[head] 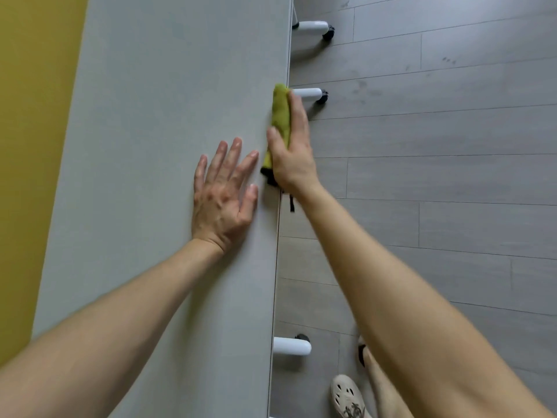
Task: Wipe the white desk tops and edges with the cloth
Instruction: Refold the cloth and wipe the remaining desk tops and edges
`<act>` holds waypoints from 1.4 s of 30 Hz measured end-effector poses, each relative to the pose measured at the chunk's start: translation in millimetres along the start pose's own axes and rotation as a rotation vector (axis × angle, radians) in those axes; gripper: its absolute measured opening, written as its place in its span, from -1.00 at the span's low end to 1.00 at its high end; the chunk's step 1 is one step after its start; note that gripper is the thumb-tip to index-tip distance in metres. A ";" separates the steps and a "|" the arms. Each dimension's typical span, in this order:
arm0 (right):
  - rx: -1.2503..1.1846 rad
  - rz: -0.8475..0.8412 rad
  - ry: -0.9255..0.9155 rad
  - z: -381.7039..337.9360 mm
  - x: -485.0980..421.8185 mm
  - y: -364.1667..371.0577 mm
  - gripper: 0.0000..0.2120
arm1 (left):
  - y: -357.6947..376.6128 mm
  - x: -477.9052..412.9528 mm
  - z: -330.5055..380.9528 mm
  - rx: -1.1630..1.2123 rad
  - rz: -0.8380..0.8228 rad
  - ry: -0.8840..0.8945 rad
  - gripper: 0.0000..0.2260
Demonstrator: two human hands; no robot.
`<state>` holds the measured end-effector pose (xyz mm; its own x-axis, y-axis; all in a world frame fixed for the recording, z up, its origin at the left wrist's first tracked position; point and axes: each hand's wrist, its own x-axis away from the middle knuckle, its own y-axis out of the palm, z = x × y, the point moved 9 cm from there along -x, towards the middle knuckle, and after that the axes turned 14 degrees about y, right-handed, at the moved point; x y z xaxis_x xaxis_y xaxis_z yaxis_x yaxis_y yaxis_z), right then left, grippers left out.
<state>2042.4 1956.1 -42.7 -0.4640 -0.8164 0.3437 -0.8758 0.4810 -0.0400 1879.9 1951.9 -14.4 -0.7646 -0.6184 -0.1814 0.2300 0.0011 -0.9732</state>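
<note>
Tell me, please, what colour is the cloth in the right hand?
Yellow-green cloth, dark trim; head view.

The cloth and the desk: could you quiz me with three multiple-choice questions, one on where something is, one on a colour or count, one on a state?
1. Where is the cloth?
A. In the middle of the desk top
B. Along the desk's right edge
C. On the floor

2. What colour is the cloth?
A. Yellow-green
B. Blue
C. White

3. How is the left hand?
A. Closed in a fist
B. Gripping the cloth
C. Flat on the desk with fingers spread

Answers:
1 B, the right hand presses it over the edge beside the floor.
2 A, it shows yellow-green against the pale desk.
3 C, its palm lies open on the desk top, holding nothing.
</note>
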 end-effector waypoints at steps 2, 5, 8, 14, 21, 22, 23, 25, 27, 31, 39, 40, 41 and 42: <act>0.015 -0.007 0.003 -7.2 -24.4 -2.0 -0.29 | -1.3 -0.3 0.2 0.037 0.007 -0.018 -0.47; 0.034 0.037 -0.024 1.1 12.0 -1.3 -0.29 | -2.9 -0.3 -0.3 0.060 0.020 -0.017 -0.49; 0.037 0.027 -0.039 36.6 118.6 1.9 -0.28 | -5.2 -0.6 -0.2 0.063 0.030 -0.007 -0.50; 0.092 -0.098 0.028 87.8 283.1 0.1 -0.29 | -5.0 2.6 -0.4 0.097 0.016 -0.006 -0.53; 0.100 -0.010 -0.002 44.7 141.9 -3.1 -0.30 | -16.7 109.9 58.3 0.106 -0.049 0.110 -0.50; 0.105 -0.016 0.015 40.1 125.2 -4.2 -0.28 | -20.3 133.6 70.3 0.112 -0.062 0.110 -0.49; 0.113 -0.020 0.029 38.8 117.4 -3.9 -0.27 | -24.0 157.3 81.5 0.113 -0.077 0.107 -0.48; 0.139 -0.009 0.031 43.0 133.3 -2.7 -0.25 | -29.6 204.1 102.6 0.105 -0.110 0.107 -0.46; 0.138 0.008 0.011 60.4 193.6 1.1 -0.26 | -32.6 240.4 120.0 0.089 -0.133 0.116 -0.47; 0.082 -0.080 0.029 114.1 360.5 3.7 -0.29 | -35.3 253.9 126.7 0.049 -0.111 0.108 -0.47; 0.090 -0.030 0.009 72.8 228.9 2.0 -0.30 | -36.5 252.3 124.8 0.060 -0.062 0.120 -0.47; 0.090 -0.016 0.015 64.3 199.8 -1.5 -0.28 | -36.7 252.3 124.8 0.063 -0.055 0.119 -0.47; 0.093 -0.006 0.019 59.1 179.4 -2.5 -0.27 | -36.7 252.4 124.6 0.066 -0.049 0.119 -0.48; 0.099 0.004 0.026 59.1 168.4 -2.2 -0.26 | -36.4 252.4 124.2 0.070 -0.044 0.120 -0.48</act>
<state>1958.4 1798.7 -40.2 -0.4654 -0.8053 0.3672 -0.8832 0.4494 -0.1339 1753.2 1698.2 -7.2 -0.8407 -0.5179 -0.1584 0.2327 -0.0813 -0.9691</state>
